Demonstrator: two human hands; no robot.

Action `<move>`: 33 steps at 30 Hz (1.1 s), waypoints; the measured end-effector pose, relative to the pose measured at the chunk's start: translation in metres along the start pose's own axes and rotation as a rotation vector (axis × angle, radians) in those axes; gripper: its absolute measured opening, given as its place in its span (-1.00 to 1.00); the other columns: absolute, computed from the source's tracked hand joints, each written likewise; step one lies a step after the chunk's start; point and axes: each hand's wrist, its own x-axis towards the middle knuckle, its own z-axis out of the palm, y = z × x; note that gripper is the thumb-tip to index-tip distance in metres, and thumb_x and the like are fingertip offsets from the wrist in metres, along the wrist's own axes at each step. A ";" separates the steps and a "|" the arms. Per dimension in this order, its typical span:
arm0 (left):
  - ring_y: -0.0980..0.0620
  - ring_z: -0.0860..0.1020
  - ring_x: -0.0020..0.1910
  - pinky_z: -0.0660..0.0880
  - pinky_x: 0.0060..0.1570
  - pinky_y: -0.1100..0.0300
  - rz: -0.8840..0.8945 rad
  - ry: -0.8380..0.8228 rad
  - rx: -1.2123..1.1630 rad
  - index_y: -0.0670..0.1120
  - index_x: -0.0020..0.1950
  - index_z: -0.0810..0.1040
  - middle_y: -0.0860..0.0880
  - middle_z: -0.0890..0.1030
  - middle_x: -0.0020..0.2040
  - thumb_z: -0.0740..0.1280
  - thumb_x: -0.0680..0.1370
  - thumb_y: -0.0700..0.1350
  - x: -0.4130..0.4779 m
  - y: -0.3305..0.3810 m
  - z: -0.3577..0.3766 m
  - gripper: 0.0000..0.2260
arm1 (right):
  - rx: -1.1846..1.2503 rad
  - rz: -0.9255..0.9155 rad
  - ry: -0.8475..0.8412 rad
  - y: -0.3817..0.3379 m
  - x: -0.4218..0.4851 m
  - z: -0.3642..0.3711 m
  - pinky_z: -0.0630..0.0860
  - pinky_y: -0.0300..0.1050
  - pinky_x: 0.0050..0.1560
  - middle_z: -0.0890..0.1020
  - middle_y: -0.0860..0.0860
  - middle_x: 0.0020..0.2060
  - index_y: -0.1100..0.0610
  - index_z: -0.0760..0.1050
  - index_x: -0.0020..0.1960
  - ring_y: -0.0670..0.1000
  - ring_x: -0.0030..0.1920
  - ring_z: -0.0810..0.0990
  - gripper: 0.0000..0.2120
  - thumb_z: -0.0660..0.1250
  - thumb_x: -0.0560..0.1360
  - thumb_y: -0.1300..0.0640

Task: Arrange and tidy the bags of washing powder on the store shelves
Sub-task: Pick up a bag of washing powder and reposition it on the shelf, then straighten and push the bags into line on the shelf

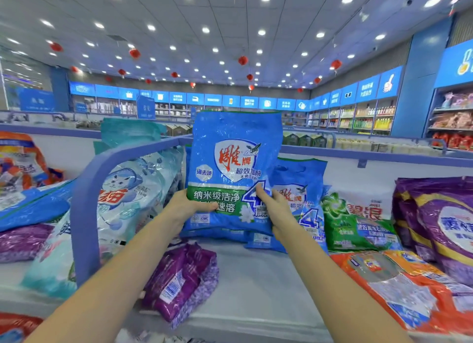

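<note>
As your left hand point(188, 205) and right hand point(277, 210) grip the blue bag point(235, 161) upright — fingers point(261, 194) curled round its base — placing appears in hand; next, stand it before the matching bag point(305, 186).

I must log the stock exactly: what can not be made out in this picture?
All in the head view:
- Second blue bag: its left part is hidden behind the held blue bag and the right hand.
- Left hand: its fingers are behind that bag; only the thumb shows.
- Purple bag: cut off by the right edge.
- Far wall signs: too small and blurred to read.
</note>
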 end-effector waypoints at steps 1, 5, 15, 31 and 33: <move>-0.11 0.61 -0.01 0.50 0.16 -0.01 -0.007 0.024 0.015 -0.17 -0.03 0.59 -0.21 0.65 0.05 0.49 0.30 -0.41 0.002 -0.006 -0.003 -0.69 | -0.019 -0.006 -0.026 0.006 0.000 0.003 0.40 0.10 0.31 0.48 0.03 0.30 0.15 0.34 0.37 0.09 0.25 0.49 -0.04 0.42 0.18 -0.42; -0.02 0.53 0.01 0.39 -0.03 0.19 0.107 0.180 0.611 -0.12 0.15 0.43 -0.01 0.55 0.04 0.54 0.36 -0.08 -0.006 -0.032 -0.012 -0.54 | -0.154 0.000 0.019 0.030 -0.013 0.016 0.33 -0.11 0.24 0.45 0.03 0.23 0.14 0.26 0.42 0.04 0.23 0.43 -0.47 0.26 0.55 -0.06; -0.09 0.44 0.30 0.37 0.17 0.14 0.099 0.038 1.002 -0.09 0.43 0.20 -0.11 0.45 0.35 0.27 0.46 0.30 -0.050 -0.027 -0.025 -0.30 | -0.141 -0.029 0.022 0.041 -0.004 0.012 0.50 0.05 0.17 0.60 0.07 0.02 0.04 0.37 0.14 0.09 0.05 0.60 -0.80 0.30 0.55 0.08; 0.03 0.52 -0.19 0.33 -0.20 0.11 0.513 0.115 1.188 0.12 -0.27 0.40 0.16 0.45 -0.18 0.16 0.29 0.21 -0.138 -0.061 -0.021 -0.80 | -0.215 -0.060 0.001 0.039 0.002 0.008 0.47 -0.24 -0.13 0.49 0.09 0.25 0.21 0.17 0.47 0.00 0.01 0.55 -0.41 0.29 0.55 0.02; 0.10 0.41 -0.30 0.27 -0.29 0.16 0.575 0.169 1.114 0.13 -0.29 0.35 0.23 0.34 -0.25 0.19 0.33 0.16 -0.139 -0.064 -0.024 -0.86 | -0.204 -0.050 -0.003 0.039 0.002 0.005 0.47 -0.30 -0.16 0.50 0.06 0.22 0.21 0.16 0.48 -0.02 -0.02 0.54 -0.42 0.27 0.56 0.03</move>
